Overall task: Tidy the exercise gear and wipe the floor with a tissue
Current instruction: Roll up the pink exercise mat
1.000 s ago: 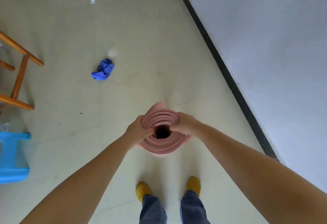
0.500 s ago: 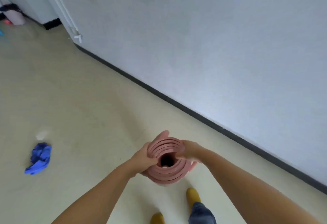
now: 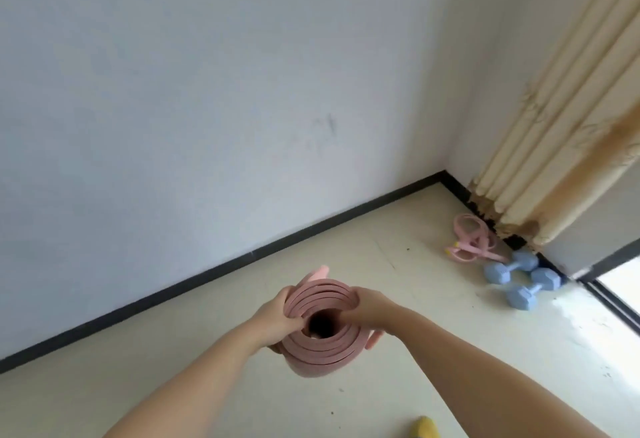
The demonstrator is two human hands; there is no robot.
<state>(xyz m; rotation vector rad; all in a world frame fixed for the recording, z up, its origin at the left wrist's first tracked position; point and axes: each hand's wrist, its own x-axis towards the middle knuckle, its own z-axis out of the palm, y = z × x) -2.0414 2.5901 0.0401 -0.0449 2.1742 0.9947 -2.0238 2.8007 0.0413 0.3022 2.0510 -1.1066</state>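
Head view: both hands clasp a rolled pink mat (image 3: 320, 351) held upright, its open end toward the camera. Left hand (image 3: 277, 321) wraps one side, right hand (image 3: 369, 309) the other. Two blue dumbbells (image 3: 519, 280) and a pink skipping rope (image 3: 471, 238) lie by the curtain (image 3: 554, 146) in the corner.

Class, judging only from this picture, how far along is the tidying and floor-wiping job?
Looks done: two blue dumbbells and a pink skipping rope lie in the corner by the curtain. In hand: the rolled pink mat, gripped by left hand and right hand. Left: setting it down; wiping, no tissue visible.
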